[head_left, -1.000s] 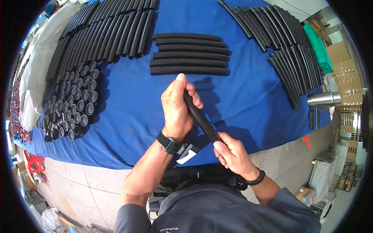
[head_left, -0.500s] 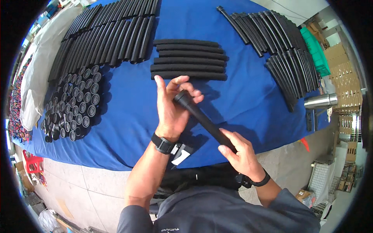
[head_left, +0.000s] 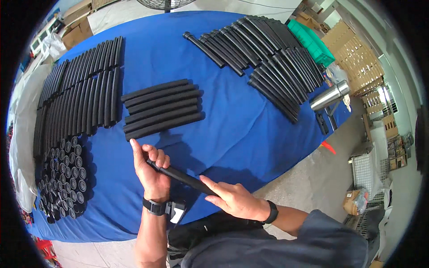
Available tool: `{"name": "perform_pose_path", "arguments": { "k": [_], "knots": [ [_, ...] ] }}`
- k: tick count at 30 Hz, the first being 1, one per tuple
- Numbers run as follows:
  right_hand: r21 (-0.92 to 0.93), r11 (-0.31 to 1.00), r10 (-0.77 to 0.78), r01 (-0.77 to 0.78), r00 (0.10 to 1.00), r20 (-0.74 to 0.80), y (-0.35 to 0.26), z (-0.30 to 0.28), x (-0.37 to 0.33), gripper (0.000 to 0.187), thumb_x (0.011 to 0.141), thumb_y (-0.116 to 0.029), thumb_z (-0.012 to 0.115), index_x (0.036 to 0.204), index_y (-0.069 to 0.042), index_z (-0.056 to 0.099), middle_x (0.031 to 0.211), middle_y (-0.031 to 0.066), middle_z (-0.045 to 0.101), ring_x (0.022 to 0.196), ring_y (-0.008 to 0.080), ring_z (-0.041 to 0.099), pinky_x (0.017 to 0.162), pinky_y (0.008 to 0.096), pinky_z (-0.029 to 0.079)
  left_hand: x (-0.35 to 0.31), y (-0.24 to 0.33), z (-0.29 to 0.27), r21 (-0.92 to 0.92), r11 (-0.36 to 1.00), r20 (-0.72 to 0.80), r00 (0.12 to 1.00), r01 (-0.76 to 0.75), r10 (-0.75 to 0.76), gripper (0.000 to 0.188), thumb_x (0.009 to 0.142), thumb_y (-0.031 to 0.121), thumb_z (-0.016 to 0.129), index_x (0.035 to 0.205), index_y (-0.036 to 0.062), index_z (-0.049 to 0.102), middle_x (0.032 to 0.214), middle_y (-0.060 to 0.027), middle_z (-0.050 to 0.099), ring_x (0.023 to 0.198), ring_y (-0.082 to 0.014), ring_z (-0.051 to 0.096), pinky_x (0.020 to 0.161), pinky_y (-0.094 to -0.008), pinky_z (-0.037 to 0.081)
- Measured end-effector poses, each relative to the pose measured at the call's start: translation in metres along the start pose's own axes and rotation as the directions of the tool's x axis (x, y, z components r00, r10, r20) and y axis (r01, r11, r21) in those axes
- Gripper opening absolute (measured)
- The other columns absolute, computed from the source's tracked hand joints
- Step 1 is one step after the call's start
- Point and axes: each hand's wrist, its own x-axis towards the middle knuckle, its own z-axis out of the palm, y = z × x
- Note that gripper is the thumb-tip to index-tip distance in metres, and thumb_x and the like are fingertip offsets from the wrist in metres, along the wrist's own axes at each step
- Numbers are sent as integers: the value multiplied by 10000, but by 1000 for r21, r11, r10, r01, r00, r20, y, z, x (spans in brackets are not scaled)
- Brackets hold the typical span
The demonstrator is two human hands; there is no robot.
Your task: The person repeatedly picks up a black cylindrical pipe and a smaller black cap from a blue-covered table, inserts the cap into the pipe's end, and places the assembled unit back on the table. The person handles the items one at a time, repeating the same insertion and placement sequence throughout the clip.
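Our left hand (head_left: 154, 174) and right hand (head_left: 239, 201) gripped one slim black tube (head_left: 187, 179); capped black tubes (head_left: 257, 38) lay at one o'clock, bare black tubes (head_left: 101, 100) at ten, round black caps (head_left: 73, 183) at nine.

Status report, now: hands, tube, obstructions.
Right hand holds black tube, near end; left hand curled at far end, firmness unclear. Tube slanted above blue cloth. No obstruction seen; tube row beyond left hand.

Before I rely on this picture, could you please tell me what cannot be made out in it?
In the head view:
Tube, lower end: hidden by the right hand.
Tube, upper end: too dark and small beside the left hand.
Caps: too crowded to count.
Fan: cut off by the top edge.
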Motion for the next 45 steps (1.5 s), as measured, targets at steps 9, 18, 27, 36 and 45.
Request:
{"name": "perform_pose_path", "arguments": {
  "k": [9, 18, 27, 36, 45],
  "knots": [
    [-119, 993, -27, 26, 1000, -4, -8, 3, 2, 662, 963, -185, 699, 1542, -62, 402, 717, 102, 559, 558, 301, 597, 517, 423, 502, -1, 7, -4, 10, 999, -2, 1000, 31, -31, 465, 1029, 531, 562, 770, 145, 560, 600, 37, 417, 488, -103, 352, 465, -272, 300],
    [401, 908, 78, -120, 990, 121, 14, -7, 8, 535, 1037, -258, 615, 1507, -67, 445, 683, 76, 514, 460, 203, 500, 445, 319, 397, 2, 6, 5, 119, 993, 118, 993, -24, 10, 502, 1049, 531, 504, 913, 70, 649, 716, -20, 467, 615, -135, 432, 570, -283, 381],
    [767, 255, 170, -589, 808, 564, 11, -34, 2, 628, 1018, -283, 660, 1551, -88, 391, 753, -29, 489, 474, 8, 384, 382, 199, 317, -7, 24, -5, 838, 504, 319, 938, -210, -138, 305, 1046, 289, 604, 841, 66, 571, 755, -27, 566, 718, -111, 532, 667, -291, 451],
    [730, 284, 143, -621, 781, 609, 13, -32, 15, 570, 1023, -281, 641, 1522, -96, 436, 735, -34, 489, 488, 12, 405, 382, 200, 314, -2, 16, -23, 755, 540, 355, 925, -371, 138, 327, 1040, 196, 610, 741, 93, 525, 701, -7, 539, 643, -90, 450, 628, -261, 362],
    [683, 520, 141, -514, 840, 525, 24, -36, 18, 568, 1008, -285, 659, 1494, -70, 461, 731, 42, 549, 525, 104, 513, 463, 281, 425, -5, 13, -24, 757, 539, 317, 929, -370, 192, 345, 1021, 209, 630, 716, 67, 552, 690, -16, 562, 631, -81, 439, 608, -270, 342]
  ]
}}
